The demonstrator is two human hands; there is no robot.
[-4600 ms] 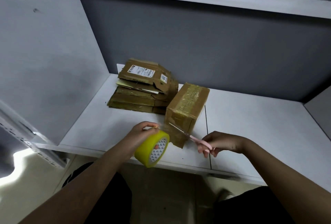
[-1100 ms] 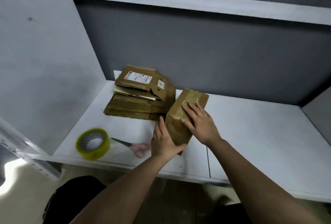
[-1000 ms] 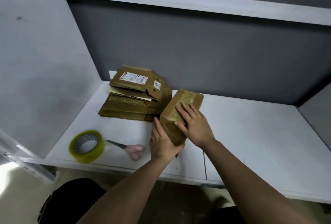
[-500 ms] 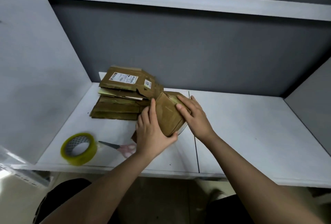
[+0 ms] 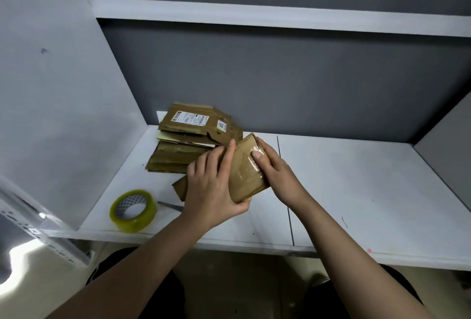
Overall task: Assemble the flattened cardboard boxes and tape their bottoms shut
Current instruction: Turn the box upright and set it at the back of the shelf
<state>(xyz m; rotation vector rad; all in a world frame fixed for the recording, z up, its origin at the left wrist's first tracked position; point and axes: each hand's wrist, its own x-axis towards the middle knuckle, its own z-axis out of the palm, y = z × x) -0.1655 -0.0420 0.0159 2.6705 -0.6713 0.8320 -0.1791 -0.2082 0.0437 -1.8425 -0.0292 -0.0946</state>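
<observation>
Assembled box point(image 5: 246, 170) held above counter point(image 5: 356, 191), taped face toward camera, likely for pressing tape flat. Left hand point(image 5: 212, 188) wraps near end, fingers curled round it, steadying. Right hand point(image 5: 276, 173) grips far side, thumb pressed on glossy tape. Flattened boxes point(image 5: 188, 145) stacked just behind, within reach. Tape roll point(image 5: 133, 211) and scissors point(image 5: 170, 206) parked left, near counter edge.

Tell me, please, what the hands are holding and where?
Both grip the assembled box: left hand around its near-left side, right hand on its taped right edge.
</observation>
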